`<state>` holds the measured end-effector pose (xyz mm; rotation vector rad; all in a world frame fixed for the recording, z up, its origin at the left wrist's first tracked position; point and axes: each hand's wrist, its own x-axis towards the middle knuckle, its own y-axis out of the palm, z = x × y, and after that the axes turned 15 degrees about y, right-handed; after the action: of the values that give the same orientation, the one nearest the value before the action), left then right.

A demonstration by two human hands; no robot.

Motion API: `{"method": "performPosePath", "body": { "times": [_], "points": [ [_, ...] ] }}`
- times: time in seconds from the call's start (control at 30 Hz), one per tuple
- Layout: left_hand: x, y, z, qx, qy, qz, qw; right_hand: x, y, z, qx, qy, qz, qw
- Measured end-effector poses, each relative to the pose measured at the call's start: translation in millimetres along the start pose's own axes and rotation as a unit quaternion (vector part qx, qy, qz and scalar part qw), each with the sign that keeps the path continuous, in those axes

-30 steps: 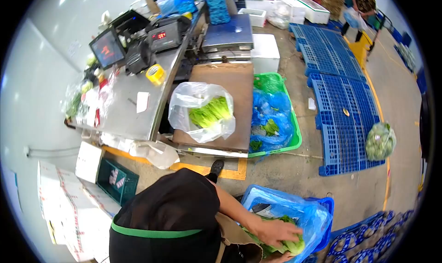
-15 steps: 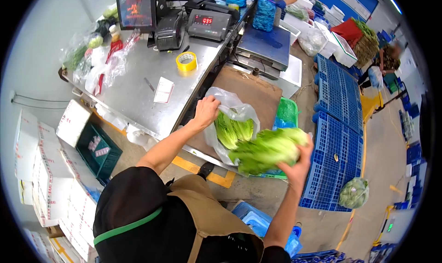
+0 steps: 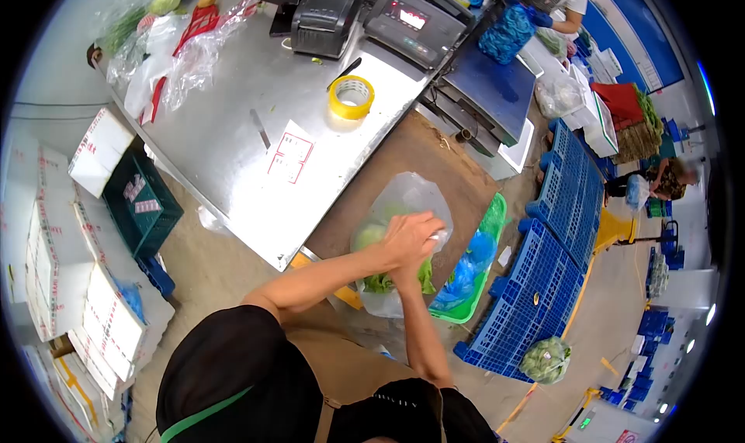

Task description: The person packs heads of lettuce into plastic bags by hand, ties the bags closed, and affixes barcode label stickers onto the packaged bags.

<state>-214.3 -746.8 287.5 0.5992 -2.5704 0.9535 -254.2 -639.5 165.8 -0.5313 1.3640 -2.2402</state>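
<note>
A clear plastic bag with green leafy lettuce in it lies on the brown board at the near end of the workbench. My left hand is over the bag's middle, fingers curled on its plastic near the right edge. Just below it, my right hand reaches into the same spot, its fingers mostly hidden behind the left hand. Leaves show on both sides of my right wrist, and a paler part of the lettuce shows through the plastic.
A yellow tape roll, a printed label sheet and a scale display are on the metal table. A green basket stands right of the board, beside blue pallets. A co-worker holds a blue bag at the back.
The lettuce that my right hand held outside is now in the bag area, and that hand has come left to it. My left hand moved right across the bag. The view has shifted.
</note>
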Motion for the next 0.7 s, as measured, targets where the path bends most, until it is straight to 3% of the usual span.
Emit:
{"method": "performPosePath", "body": {
  "times": [0.07,0.13,0.2,0.23,0.27,0.33,0.4,0.47,0.6,0.67,0.7],
  "points": [
    [-9.0,0.7,27.5,0.046,-0.029,-0.036,0.998,24.6,-9.3,-1.7,-0.060,0.027,0.097,0.993],
    [-5.8,0.3,41.9,0.062,-0.032,-0.089,0.994,69.4,-66.0,51.2,-0.179,0.096,0.209,0.957],
    [7.3,-5.0,43.2,0.048,-0.012,-0.160,0.986,89.5,-47.5,33.0,-0.136,0.021,0.174,0.975],
    [15.9,-7.9,43.6,0.055,0.007,-0.138,0.989,95.2,-31.1,22.3,-0.113,-0.016,0.156,0.981],
    [26.2,-10.8,43.7,0.062,0.028,-0.115,0.991,95.8,-8.1,17.8,0.023,0.059,0.123,0.990],
    [34.8,-3.8,46.9,0.066,0.067,-0.070,0.993,103.9,48.7,8.1,-0.142,0.033,0.024,0.989],
    [29.1,12.7,48.2,0.061,0.107,-0.023,0.992,132.9,51.5,28.2,-0.187,0.083,0.079,0.976],
    [24.9,7.0,44.3,0.057,0.106,-0.076,0.990,170.5,1.7,78.0,-0.109,0.213,0.289,0.927],
    [-11.3,-12.3,54.7,0.078,0.018,-0.167,0.983,206.7,28.9,8.0,0.150,0.124,0.354,0.915],
    [-50.0,-7.8,69.1,0.078,-0.022,-0.129,0.988,222.4,4.5,13.1,0.271,0.100,0.420,0.860],
    [-64.1,-6.6,72.0,0.078,-0.033,-0.032,0.996,223.9,-1.2,10.1,0.277,0.114,0.411,0.861]
  ]
}}
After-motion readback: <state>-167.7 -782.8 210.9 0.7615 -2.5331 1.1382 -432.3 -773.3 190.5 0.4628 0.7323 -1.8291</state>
